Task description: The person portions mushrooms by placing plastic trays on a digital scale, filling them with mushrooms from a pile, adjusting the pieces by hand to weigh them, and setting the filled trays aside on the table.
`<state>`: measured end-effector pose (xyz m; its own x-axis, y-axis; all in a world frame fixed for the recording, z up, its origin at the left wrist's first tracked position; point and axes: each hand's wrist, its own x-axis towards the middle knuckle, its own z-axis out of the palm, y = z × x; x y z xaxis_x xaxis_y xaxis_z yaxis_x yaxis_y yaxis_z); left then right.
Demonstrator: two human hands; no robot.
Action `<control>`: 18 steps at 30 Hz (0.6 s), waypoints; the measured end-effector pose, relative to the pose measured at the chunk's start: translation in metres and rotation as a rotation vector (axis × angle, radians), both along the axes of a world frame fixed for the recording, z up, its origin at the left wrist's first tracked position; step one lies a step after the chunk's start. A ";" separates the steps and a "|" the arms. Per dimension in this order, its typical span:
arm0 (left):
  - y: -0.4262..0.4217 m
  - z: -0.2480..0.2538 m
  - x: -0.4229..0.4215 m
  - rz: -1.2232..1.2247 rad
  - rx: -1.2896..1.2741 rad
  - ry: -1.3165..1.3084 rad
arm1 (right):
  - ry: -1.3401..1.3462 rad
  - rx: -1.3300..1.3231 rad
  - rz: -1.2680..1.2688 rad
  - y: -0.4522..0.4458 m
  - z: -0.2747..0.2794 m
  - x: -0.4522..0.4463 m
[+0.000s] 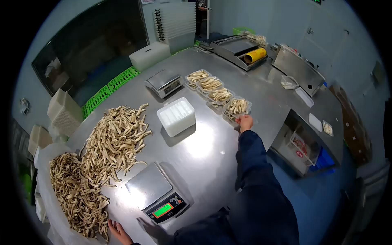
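My right hand (245,122) is stretched forward, its fingers closed on the near edge of a clear plastic tray (237,107) filled with long pale mushrooms. That tray ends a row of several filled trays (210,83). My left hand (117,232) lies low at the left, fingers apart and holding nothing, beside a large heap of loose mushrooms (116,143). Browner ones (77,196) spill from a white plastic bag (45,163). Between my hands stands a digital scale (151,187) with a lit green display and a bare plate. A stack of white trays (176,116) sits beyond it.
A second scale (163,83) stands farther back. At the far side is a wrapping machine (237,51) with a yellow roll (255,55). An opening (300,143) cuts into the steel table (212,163) on the right. Green crates (110,87) line the left edge.
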<state>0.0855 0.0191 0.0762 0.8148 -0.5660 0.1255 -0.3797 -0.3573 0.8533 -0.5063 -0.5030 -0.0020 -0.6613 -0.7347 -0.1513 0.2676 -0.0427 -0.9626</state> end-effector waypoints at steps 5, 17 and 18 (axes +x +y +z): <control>0.001 -0.007 0.006 -0.051 -0.072 -0.016 | 0.156 0.095 0.083 0.023 0.021 0.009; -0.008 0.034 -0.035 0.014 -0.151 0.083 | 1.591 -0.522 0.826 0.036 0.140 0.197; -0.003 0.038 -0.036 0.035 -0.149 0.064 | 1.703 -0.552 0.890 0.030 0.142 0.207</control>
